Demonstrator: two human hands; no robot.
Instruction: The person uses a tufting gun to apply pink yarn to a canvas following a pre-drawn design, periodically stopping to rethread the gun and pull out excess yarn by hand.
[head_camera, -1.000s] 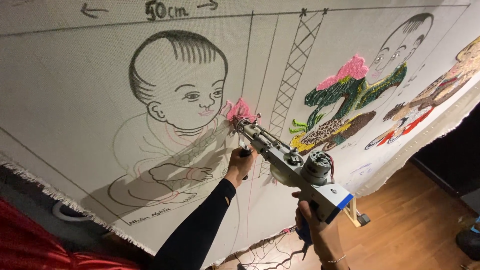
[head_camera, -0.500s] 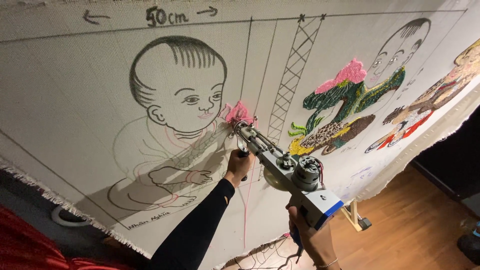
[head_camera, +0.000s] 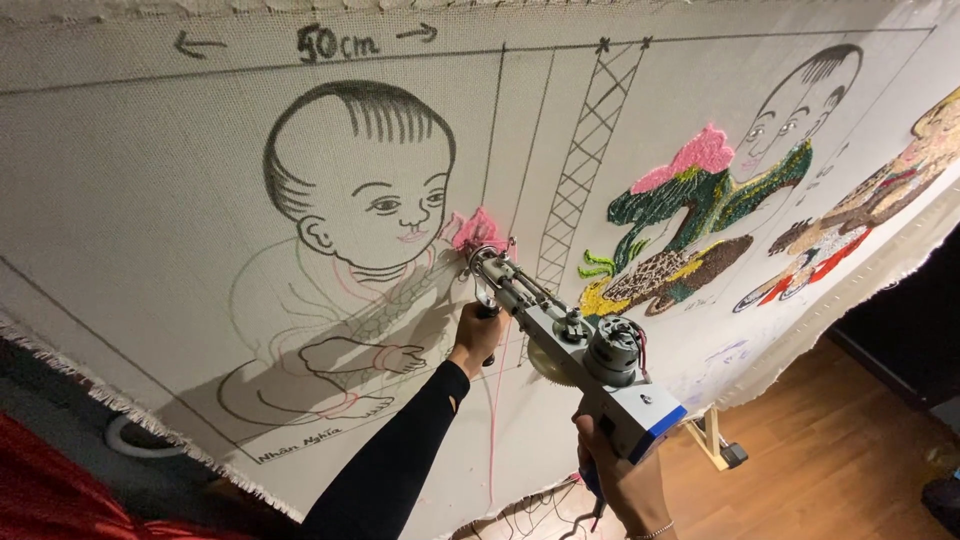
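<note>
A tufting gun (head_camera: 570, 335) is held in both hands against a stretched canvas (head_camera: 150, 200).

In the head view, the grey gun is pointed up and to the left, its needle tip pressed to the cloth at a small patch of pink tufting (head_camera: 478, 230) beside the chin of a drawn child figure (head_camera: 360, 200). The left hand (head_camera: 478, 335), at the end of a black sleeve (head_camera: 385, 460), is wrapped tight around the front handle below the barrel. The right hand (head_camera: 625, 485) is closed around the rear grip under the blue-edged motor housing, with a bracelet seen at the wrist. A pink yarn strand (head_camera: 492, 420) is seen hanging down the cloth below the gun. Finished coloured tufted shapes (head_camera: 700, 200) are set well apart to the right, above a wooden floor (head_camera: 840, 450).
</note>
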